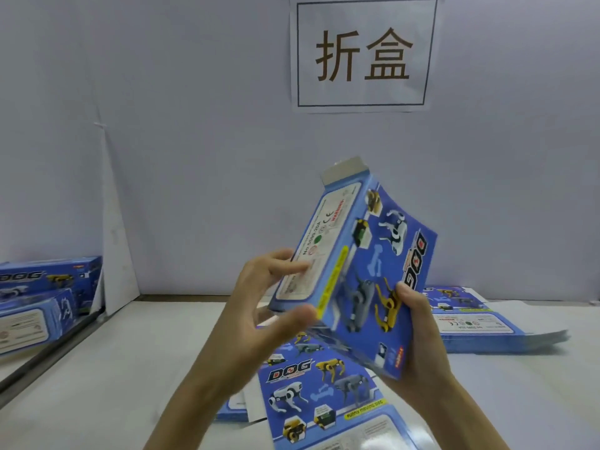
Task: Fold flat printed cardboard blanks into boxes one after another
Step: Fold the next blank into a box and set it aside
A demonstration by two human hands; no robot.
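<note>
- Across the far side, a pale wall [194, 125] backs your bench, with a paper sign [363, 55] stuck on it to the right of centre.
- Below it, the white table [130, 368] runs from the wall to you.
- Above the middle of the table, you hold the half-formed box [357, 271] in the air, tilted, its far end higher than its near end. The blue dog-printed face turns right and the pale label panel turns left. A grey flap [344, 170] sticks out at the far top end.
- On the table's far right lies a stack of flat blanks [480, 326], printed side up.
- Near you, under your forearms, more flat blanks [318, 394] lie face up.
- At the far left edge sit finished boxes [42, 300], piled together.
- Your right hand [418, 339] grips the box at its near right edge: thumb on the printed face, fingers wrapped behind, wrist angled up from the lower right.
- Your left hand [259, 319] is spread loosely, fingers fairly straight and lying on the label panel, thumb at the box's near corner. It is blurred, so how firmly it presses you cannot tell.
</note>
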